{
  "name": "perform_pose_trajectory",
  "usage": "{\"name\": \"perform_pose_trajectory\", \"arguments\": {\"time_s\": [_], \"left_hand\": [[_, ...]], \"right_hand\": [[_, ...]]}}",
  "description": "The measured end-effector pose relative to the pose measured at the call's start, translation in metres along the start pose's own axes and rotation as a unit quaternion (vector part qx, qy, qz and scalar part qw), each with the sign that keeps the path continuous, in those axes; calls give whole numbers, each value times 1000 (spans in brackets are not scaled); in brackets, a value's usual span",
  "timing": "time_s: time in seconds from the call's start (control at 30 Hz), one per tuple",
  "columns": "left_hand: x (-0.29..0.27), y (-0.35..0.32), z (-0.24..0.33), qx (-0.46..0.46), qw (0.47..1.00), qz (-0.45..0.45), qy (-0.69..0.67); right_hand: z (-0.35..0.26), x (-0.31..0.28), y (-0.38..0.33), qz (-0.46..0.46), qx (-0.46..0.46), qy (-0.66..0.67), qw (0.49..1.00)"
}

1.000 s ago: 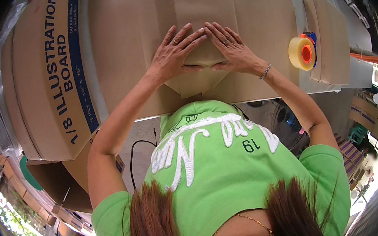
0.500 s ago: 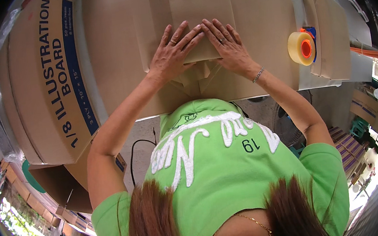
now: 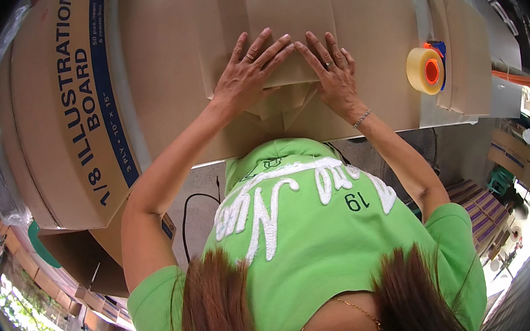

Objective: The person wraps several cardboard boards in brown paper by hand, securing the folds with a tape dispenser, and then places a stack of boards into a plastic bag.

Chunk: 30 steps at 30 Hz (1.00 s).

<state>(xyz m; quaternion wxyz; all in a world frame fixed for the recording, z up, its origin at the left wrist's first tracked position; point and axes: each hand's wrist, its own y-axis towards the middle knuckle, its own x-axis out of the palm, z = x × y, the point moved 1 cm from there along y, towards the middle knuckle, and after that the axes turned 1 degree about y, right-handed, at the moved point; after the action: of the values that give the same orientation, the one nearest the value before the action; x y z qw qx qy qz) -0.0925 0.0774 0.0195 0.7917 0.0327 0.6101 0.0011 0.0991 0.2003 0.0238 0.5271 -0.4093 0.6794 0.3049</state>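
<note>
My left hand lies flat on a piece of brown paper, its fingers stretched out and pointing away to the right. Beside it, my right hand rests on the same paper with fingers spread. The two index fingertips nearly meet. Between my wrists the paper's near end shows folded flaps with slanted creases. Beneath the paper is a brown cardboard-like work surface. Neither hand grips anything.
A large printed cardboard box stands at the left. On the right, a roll of clear tape in a blue and orange dispenser sits against a smaller cardboard box. An open box is below the left edge.
My right hand has shifted right and turned, its fingers now more spread and pointing farther ahead. My left hand stays on the paper. The whole view has shifted slightly.
</note>
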Motion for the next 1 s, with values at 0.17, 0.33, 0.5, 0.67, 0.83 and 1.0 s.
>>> {"name": "perform_pose_trajectory", "arguments": {"time_s": [0.17, 0.33, 0.5, 0.67, 0.83, 1.0], "left_hand": [[4, -4, -2, 1, 1000, 21, 6], [7, -3, -3, -5, 999, 45, -16], [6, -6, -2, -8, 998, 62, -11], [2, -40, -17, -73, 994, 77, -10], [-2, -88, -48, -162, 981, 107, -8], [26, -93, -50, -243, 957, 126, -98]], "right_hand": [[-31, 3, 11, 35, -14, 63, 997], [-44, 10, 25, 32, -16, 87, 996], [-43, 10, 24, 26, -16, 63, 998], [-43, 14, 24, 27, -14, 21, 999], [-43, 18, 24, 37, -8, 30, 999], [-45, 17, 23, 34, -9, 7, 999]]}}
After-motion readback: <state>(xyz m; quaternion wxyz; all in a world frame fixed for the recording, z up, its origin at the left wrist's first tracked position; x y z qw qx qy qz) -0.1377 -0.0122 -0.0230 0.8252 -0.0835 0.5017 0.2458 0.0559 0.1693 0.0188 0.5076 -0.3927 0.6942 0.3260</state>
